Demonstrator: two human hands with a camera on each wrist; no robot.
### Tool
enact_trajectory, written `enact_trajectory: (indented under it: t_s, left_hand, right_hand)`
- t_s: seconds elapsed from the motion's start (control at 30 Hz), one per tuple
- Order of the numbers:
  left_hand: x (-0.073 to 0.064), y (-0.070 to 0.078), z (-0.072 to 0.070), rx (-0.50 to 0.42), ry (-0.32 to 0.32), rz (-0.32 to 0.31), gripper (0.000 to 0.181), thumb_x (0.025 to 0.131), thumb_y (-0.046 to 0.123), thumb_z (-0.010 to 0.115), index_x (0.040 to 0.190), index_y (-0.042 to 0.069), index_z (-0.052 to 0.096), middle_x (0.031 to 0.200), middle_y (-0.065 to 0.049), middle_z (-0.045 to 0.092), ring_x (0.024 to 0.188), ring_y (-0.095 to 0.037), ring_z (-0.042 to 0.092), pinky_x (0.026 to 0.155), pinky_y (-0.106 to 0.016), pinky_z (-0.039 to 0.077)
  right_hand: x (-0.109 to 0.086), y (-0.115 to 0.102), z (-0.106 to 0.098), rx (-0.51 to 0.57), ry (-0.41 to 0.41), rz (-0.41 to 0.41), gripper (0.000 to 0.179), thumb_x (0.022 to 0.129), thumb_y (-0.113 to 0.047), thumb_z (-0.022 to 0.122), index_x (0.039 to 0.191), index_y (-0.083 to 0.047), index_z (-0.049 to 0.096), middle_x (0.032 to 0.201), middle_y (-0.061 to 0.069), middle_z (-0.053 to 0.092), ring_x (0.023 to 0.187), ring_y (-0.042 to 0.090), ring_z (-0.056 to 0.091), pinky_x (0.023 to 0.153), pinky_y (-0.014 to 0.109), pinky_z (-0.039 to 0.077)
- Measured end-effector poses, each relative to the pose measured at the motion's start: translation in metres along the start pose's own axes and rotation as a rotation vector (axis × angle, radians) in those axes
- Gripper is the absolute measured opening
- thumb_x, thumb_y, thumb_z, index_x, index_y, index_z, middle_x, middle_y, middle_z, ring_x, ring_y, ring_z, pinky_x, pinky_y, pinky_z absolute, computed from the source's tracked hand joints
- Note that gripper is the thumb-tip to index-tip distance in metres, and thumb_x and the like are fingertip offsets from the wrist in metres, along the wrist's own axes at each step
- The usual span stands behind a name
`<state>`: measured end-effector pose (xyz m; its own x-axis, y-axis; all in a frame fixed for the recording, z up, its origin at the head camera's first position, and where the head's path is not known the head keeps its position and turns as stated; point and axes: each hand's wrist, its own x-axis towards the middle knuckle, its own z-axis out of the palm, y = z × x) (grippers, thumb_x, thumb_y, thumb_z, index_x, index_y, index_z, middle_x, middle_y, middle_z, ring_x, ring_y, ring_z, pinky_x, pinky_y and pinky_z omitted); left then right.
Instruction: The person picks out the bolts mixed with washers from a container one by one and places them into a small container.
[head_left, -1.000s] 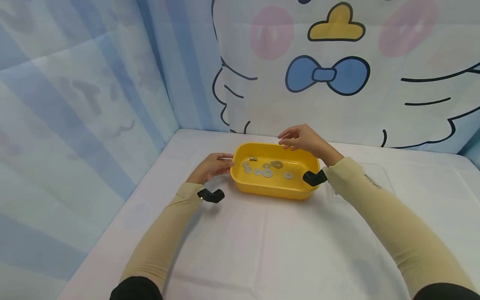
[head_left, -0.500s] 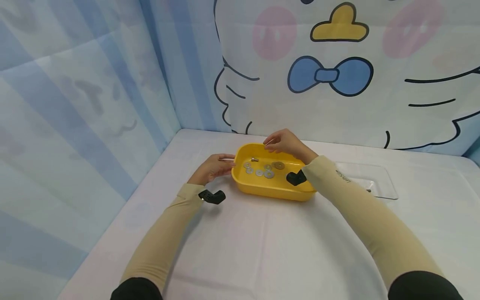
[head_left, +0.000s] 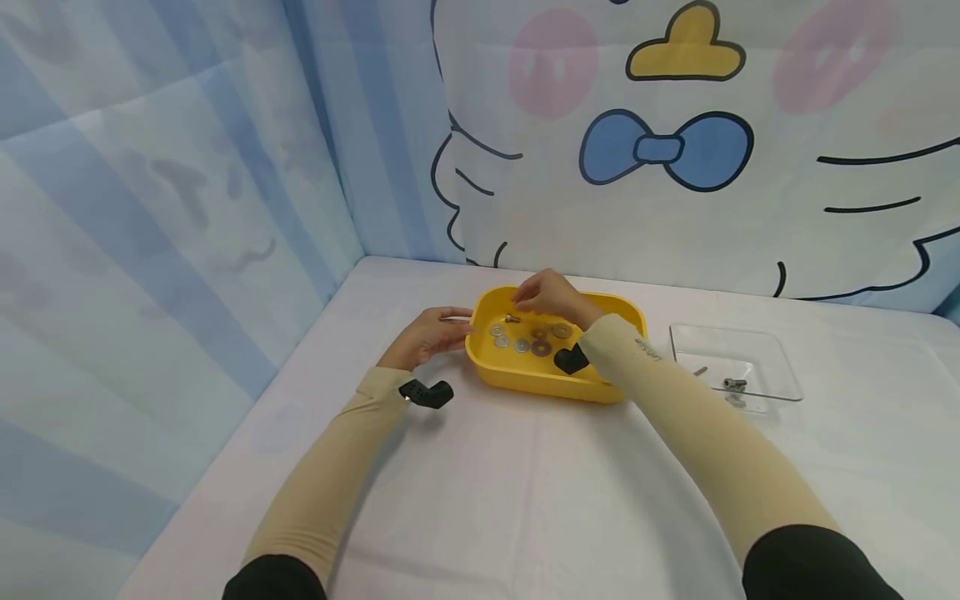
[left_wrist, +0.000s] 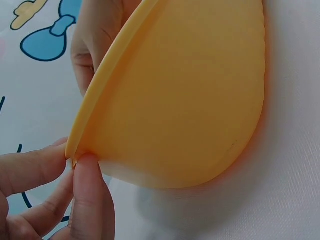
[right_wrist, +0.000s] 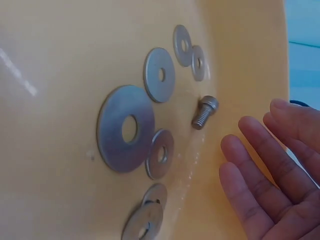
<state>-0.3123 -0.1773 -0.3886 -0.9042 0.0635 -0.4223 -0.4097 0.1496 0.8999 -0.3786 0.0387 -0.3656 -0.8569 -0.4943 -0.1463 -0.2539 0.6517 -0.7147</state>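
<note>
A yellow plastic tub (head_left: 536,383) stands on the white cloth. My left hand (head_left: 427,336) pinches its left rim between thumb and fingers, as the left wrist view shows. Over the back of the tub is my right hand (head_left: 553,298), fingers slightly bent and holding nothing. A socket head screw (right_wrist: 204,112) lies on the tub floor close to the right fingertips, not touched by them. Several flat metal washers (right_wrist: 111,131) of different sizes lie around it, two of them overlapping.
To the right of the tub sits a clear plastic tray (head_left: 776,367) with a few small metal parts in it, including what looks like a screw (head_left: 734,383). A printed cloth backdrop (head_left: 660,233) rises behind the table.
My right hand has moved left and down into the tub, toward the screw. The clear tray has come into sight from behind the right sleeve. My left hand stays at the rim.
</note>
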Motion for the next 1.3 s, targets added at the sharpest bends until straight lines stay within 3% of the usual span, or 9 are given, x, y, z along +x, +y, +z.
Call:
enact_trajectory:
  t_s: [0.37,0.6,0.77,0.93,1.13,1.3]
  left_hand:
    - [0.001,0.002,0.000,0.007,0.009,-0.005,0.046,0.091,0.009,0.061,0.135,0.008,0.049,0.130,-0.014,0.055,0.081,-0.009,0.060,0.077,-0.017,0.056]
    - [0.002,0.001,0.000,0.000,0.017,-0.003,0.046,0.090,0.009,0.061,0.135,0.008,0.049,0.129,-0.015,0.056,0.077,-0.008,0.060,0.071,-0.015,0.056]
    - [0.003,0.001,0.001,0.004,0.022,-0.007,0.046,0.090,0.009,0.062,0.134,0.008,0.050,0.128,-0.015,0.056,0.078,-0.009,0.060,0.069,-0.014,0.056]
    - [0.003,0.000,0.001,0.009,0.020,-0.008,0.047,0.090,0.009,0.062,0.135,0.008,0.049,0.129,-0.014,0.056,0.081,-0.010,0.060,0.074,-0.017,0.056]
    - [0.002,0.000,0.000,0.011,0.022,-0.007,0.046,0.091,0.009,0.061,0.135,0.009,0.049,0.128,-0.015,0.056,0.081,-0.010,0.061,0.078,-0.018,0.056]
    - [0.002,0.000,0.000,0.003,0.017,-0.001,0.045,0.091,0.008,0.060,0.135,0.007,0.049,0.128,-0.015,0.056,0.078,-0.008,0.061,0.078,-0.018,0.056]
  right_hand:
    - [0.009,-0.002,0.011,-0.088,-0.032,0.026,0.027,0.088,-0.011,0.065,0.113,-0.001,0.067,0.113,0.015,0.068,0.106,0.026,0.062,0.093,0.033,0.052]
    - [0.011,0.002,0.013,-0.083,-0.053,0.018,0.026,0.088,-0.009,0.065,0.112,-0.001,0.067,0.113,0.015,0.067,0.108,0.026,0.062,0.098,0.034,0.050]
    - [0.012,0.009,0.015,-0.036,-0.086,0.000,0.026,0.088,-0.006,0.063,0.114,0.001,0.065,0.114,0.017,0.067,0.105,0.027,0.064,0.093,0.033,0.053]
    - [0.013,0.013,0.017,0.037,-0.102,0.007,0.027,0.089,-0.006,0.062,0.115,0.002,0.064,0.115,0.017,0.066,0.104,0.026,0.064,0.088,0.030,0.055]
    - [0.015,0.015,0.019,0.145,-0.113,0.085,0.030,0.089,-0.009,0.063,0.118,0.000,0.063,0.117,0.017,0.065,0.088,0.017,0.065,0.081,0.025,0.057]
    - [0.016,0.014,0.022,0.289,-0.142,0.162,0.032,0.089,-0.009,0.063,0.119,0.002,0.062,0.120,0.018,0.063,0.082,0.012,0.064,0.083,0.025,0.057]
